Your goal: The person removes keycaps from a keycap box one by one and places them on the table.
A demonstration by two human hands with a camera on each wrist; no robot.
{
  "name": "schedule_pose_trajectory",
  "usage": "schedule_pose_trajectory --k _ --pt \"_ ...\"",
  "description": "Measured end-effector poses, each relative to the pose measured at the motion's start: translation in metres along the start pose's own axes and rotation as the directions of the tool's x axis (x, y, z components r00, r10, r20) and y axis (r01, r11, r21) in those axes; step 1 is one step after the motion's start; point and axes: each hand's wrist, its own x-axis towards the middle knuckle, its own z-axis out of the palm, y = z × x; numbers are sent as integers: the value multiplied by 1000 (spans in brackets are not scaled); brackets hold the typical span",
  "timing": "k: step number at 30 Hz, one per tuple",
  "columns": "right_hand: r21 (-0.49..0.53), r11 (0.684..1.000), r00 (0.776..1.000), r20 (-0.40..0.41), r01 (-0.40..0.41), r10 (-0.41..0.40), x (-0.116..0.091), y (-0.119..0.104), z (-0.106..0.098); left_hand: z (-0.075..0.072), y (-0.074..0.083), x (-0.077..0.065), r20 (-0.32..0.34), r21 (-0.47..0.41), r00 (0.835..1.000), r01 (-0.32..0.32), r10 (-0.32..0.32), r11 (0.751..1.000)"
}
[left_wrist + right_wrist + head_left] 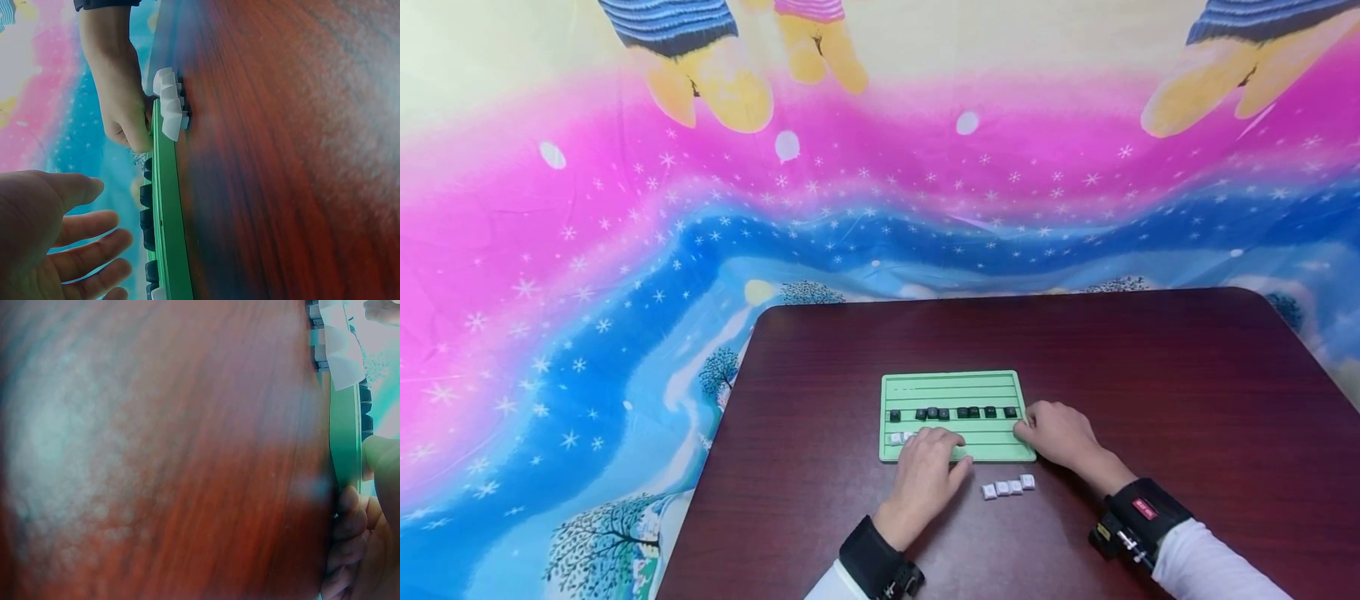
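Observation:
A green ridged tray (951,389) lies on the table, with a row of black keycaps (973,412) across its middle. White keycaps (896,438) sit at the left of a lower row, partly covered by my left hand (925,473). That hand hovers over the tray's front edge; in the left wrist view its fingers (94,250) are spread and hold nothing. My right hand (1062,433) grips the tray's right edge, thumb on top and the other fingers (350,525) curled at the side. Several loose white keycaps (1002,488) lie in a line in front of the tray.
The dark reddish-brown table (1150,367) extends on all sides of the tray. Behind it hangs a colourful printed cloth (880,167). Black camera straps (1148,510) are worn on both wrists.

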Motion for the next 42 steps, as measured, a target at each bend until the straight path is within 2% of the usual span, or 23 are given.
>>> schedule_pose_trajectory --k 16,35,42 --pt "-1 1000 1000 2 2 -2 -1 -1 -1 -4 -6 6 -46 8 999 27 -26 1000" --pt "-7 1000 1000 -11 3 -3 0 1 0 -6 -14 10 -27 24 998 51 -50 998" --pt "-8 1000 1000 -10 -1 1 0 0 0 -4 -19 10 -33 34 996 82 -80 996"
